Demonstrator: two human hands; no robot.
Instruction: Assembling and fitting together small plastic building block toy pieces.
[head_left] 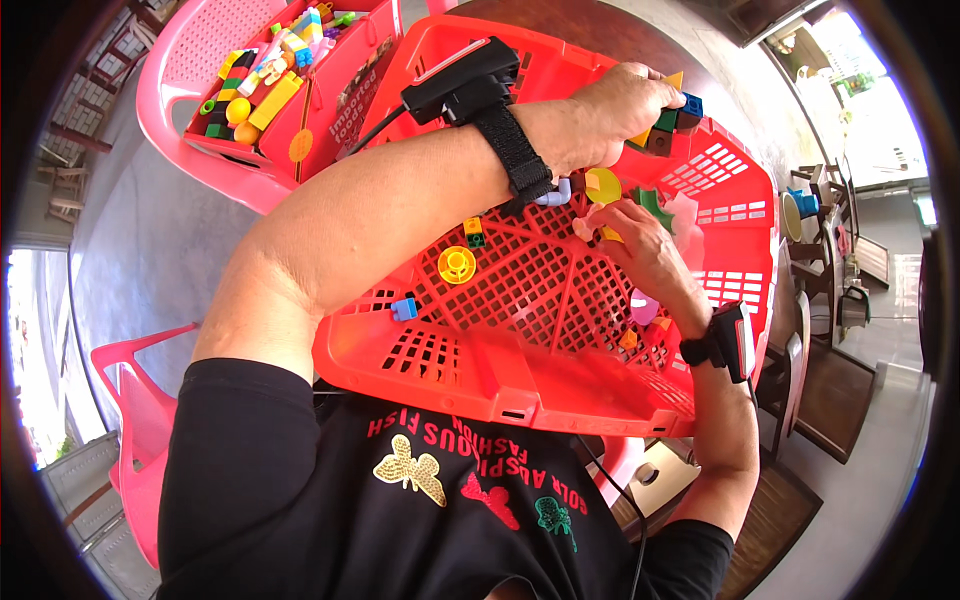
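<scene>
A red plastic basket [500, 370] rests on my lap with loose toy pieces in it. My left hand [620, 105] reaches across to its far right corner and is closed on a cluster of joined blocks [675, 118] in blue, green, brown and yellow. My right hand [645, 250] is inside the basket, its fingertips pinching a small yellow piece [611, 235] beside a yellow disc [603, 185] and a green star [655, 205]. A yellow ring [457, 264], a yellow-green block [474, 232] and a blue piece [404, 308] lie on the basket's mesh floor.
A red box [330, 95] of several coloured toy pieces sits on a pink plastic chair [180, 90] at upper left. Another pink chair [135, 400] stands at lower left. Wooden furniture and a blue mug [805, 203] are at right.
</scene>
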